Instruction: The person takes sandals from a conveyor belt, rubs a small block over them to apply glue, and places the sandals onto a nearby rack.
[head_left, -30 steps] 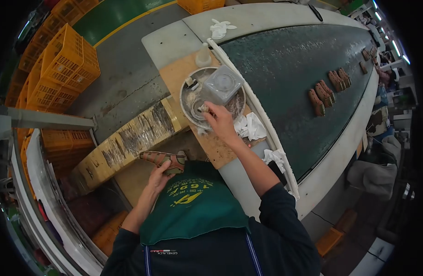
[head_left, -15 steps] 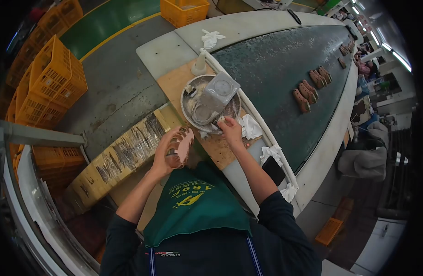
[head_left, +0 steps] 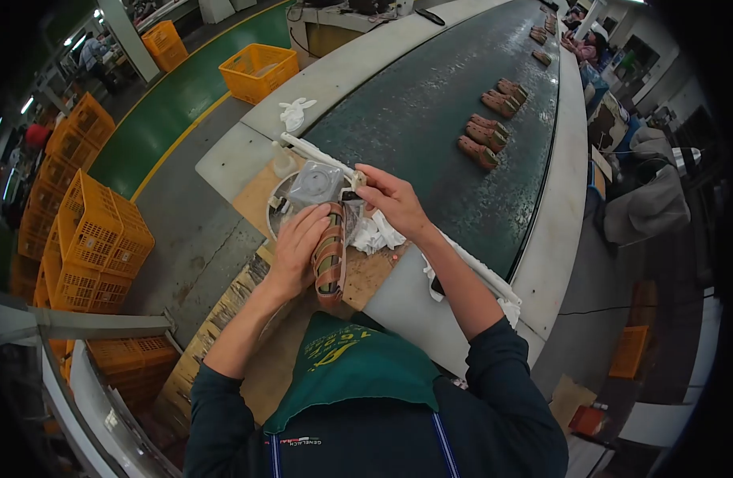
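Observation:
A brown strapped shoe [head_left: 330, 259] is held on its side in my left hand [head_left: 299, 245], above the edge of the wooden board [head_left: 366, 279]. My right hand [head_left: 394, 201] pinches a small pale applicator [head_left: 359, 180] near the shoe's upper end. Behind my left hand, a round metal pan [head_left: 276, 196] is partly hidden, with a clear plastic container [head_left: 315, 183] over it. A whitish bottle [head_left: 284, 164] stands beside the pan. Crumpled white tissue [head_left: 374, 233] lies under my right hand.
A dark green conveyor belt [head_left: 414, 119] carries several brown shoes [head_left: 484, 132]. A white rail [head_left: 470, 263] edges it. Orange crates [head_left: 103, 239] are stacked at left; another crate [head_left: 259, 72] stands on the floor beyond. A person [head_left: 587, 48] is at the far right.
My left hand has brought the shoe up from my lap to the pan and turned it. My right hand has lifted the applicator from the pan to the shoe's upper end. The view has turned right.

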`<state>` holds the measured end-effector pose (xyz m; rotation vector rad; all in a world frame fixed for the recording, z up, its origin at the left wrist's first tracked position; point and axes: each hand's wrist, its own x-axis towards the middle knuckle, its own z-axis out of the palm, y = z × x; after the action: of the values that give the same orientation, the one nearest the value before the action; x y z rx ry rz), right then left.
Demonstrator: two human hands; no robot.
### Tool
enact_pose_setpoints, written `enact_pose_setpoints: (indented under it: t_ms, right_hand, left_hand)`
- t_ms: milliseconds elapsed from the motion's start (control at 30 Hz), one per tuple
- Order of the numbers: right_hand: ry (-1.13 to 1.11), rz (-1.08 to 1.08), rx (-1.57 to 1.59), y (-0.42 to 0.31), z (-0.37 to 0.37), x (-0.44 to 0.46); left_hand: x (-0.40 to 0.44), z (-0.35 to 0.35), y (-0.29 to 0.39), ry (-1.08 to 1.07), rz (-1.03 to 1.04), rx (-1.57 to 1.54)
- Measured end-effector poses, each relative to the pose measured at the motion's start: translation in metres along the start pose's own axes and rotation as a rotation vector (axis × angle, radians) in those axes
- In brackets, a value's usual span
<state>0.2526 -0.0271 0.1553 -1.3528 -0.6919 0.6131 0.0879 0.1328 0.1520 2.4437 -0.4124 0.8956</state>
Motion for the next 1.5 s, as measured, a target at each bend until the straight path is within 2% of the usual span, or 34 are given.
enact_pose_setpoints:
  t_ms: [167,467,533,567,633,767,833,867,933,967,1033,1067,1133,1267,1333,1367,1433,1500]
  right_hand:
    - [-0.078,-0.057,0.061,0.006,-0.01,-0.007]
    - [-0.243,-0.046,0.129,-0.006,0.011,-0.031]
    - [-0.258,-0.041,0.127,-0.014,0.016,-0.03]
    - [-0.269,-0.035,0.118,-0.019,0.018,-0.029]
    - [-0.294,-0.047,0.089,-0.027,0.02,-0.025]
    - [-0.359,-0.122,0.01,-0.053,0.02,-0.019]
    - [-0.368,-0.13,-0.018,-0.056,0.019,-0.014]
    - [-0.373,-0.136,-0.042,-0.058,0.019,-0.012]
    - [-0.382,-0.152,-0.061,-0.063,0.017,-0.01]
    - [-0.388,-0.167,-0.077,-0.064,0.016,-0.009]
    - [-0.382,-0.186,-0.082,-0.062,0.017,-0.005]
    - [-0.374,-0.206,-0.084,-0.061,0.018,-0.005]
    - [-0.376,-0.224,-0.139,-0.062,0.019,-0.005]
    - [-0.358,-0.238,-0.194,-0.05,0.019,-0.002]
    - [-0.34,-0.222,-0.202,-0.041,0.02,-0.005]
    - [-0.324,-0.211,-0.212,-0.038,0.021,-0.007]
    - [-0.319,-0.159,-0.179,-0.031,0.025,-0.013]
    - [-0.316,-0.105,-0.143,-0.025,0.03,-0.022]
  left_hand:
    - [0.01,0.008,0.009,-0.053,-0.021,0.015]
    - [-0.007,0.01,0.018,-0.15,-0.293,-0.041]
    - [-0.008,0.007,0.023,-0.166,-0.466,-0.171]
    - [-0.007,0.006,0.024,-0.163,-0.468,-0.167]
    - [-0.005,0.002,0.026,-0.254,-0.662,-0.296]
    - [0.005,-0.012,0.034,-0.321,-0.743,-0.389]
    - [0.005,-0.021,0.034,-0.514,-0.827,-0.45]
    - [0.008,-0.026,0.036,-0.508,-0.825,-0.45]
    - [0.014,-0.036,0.04,-0.604,-0.839,-0.605]
    - [0.014,-0.039,0.04,-0.602,-0.839,-0.608]
    - [0.013,-0.043,0.04,-0.613,-0.884,-0.802]
    - [0.009,-0.042,0.038,-0.614,-0.883,-0.806]
    - [0.001,-0.041,0.032,-0.564,-0.908,-1.155]
    - [-0.004,-0.045,0.034,-0.499,-0.922,-1.263]
    - [-0.011,-0.043,0.035,-0.283,-1.008,-1.452]
    - [-0.013,-0.04,0.034,-0.281,-1.013,-1.456]
    - [-0.022,-0.03,0.03,-0.101,-1.085,-1.619]
    - [-0.028,-0.023,0.028,-0.056,-1.106,-1.608]
